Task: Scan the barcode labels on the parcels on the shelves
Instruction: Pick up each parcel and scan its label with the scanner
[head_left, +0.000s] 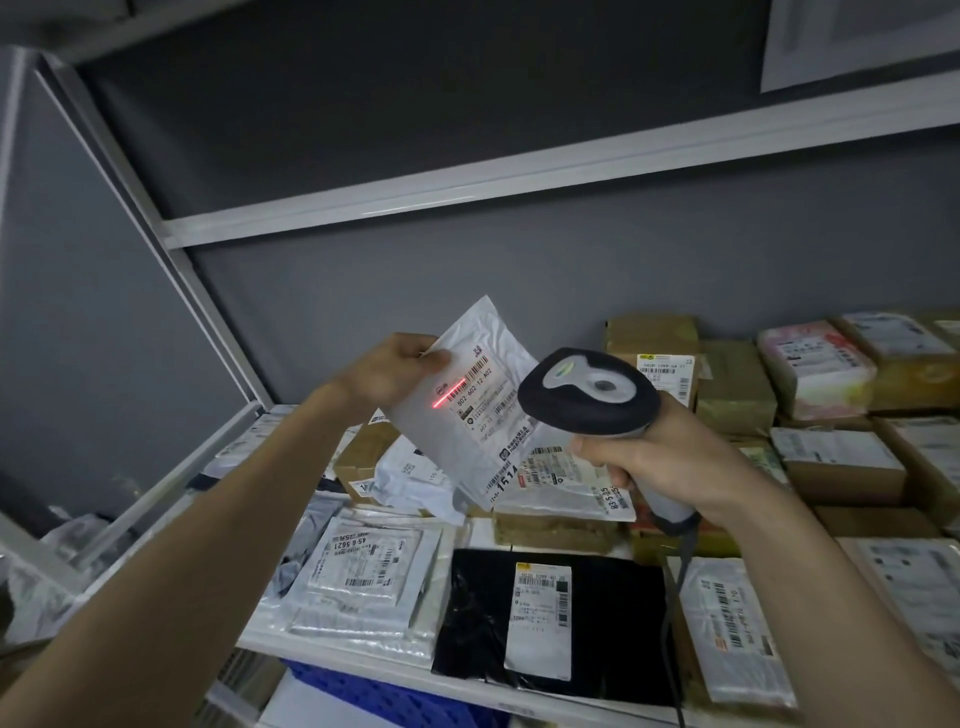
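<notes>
I had the left hand (387, 369) up in front of the shelf (332, 654), its grip pinched on the upper left corner of a white mailer bag (467, 410), thumb on the front face. The bag hung tilted in the air, above the parcels lying on the shelf, its printed label (485, 395) turned toward me. A red scan line (449, 395) fell across the left part of that label, near the top barcode, slanting up to the right.

My right hand (670, 457) was wrapped tight around the handle of the scanner (592, 395), fingers curled fully closed on it. The scanner's dark head pointed left at the bag and covered the bag's right edge from where I looked. Its cable (675, 613) dropped from the handle down past the shelf's front edge.

Below the hands, a black bag (488, 623) with a white label lay flat at the shelf front. Left of it sat a stack of clear and grey flat mailers (363, 577). Brown cardboard boxes (732, 384) were piled along the back wall on the right, some taped and labelled. Under the shelf edge I could see a blue crate (384, 696). An upper shelf (519, 176) ran across above, against a grey wall.
</notes>
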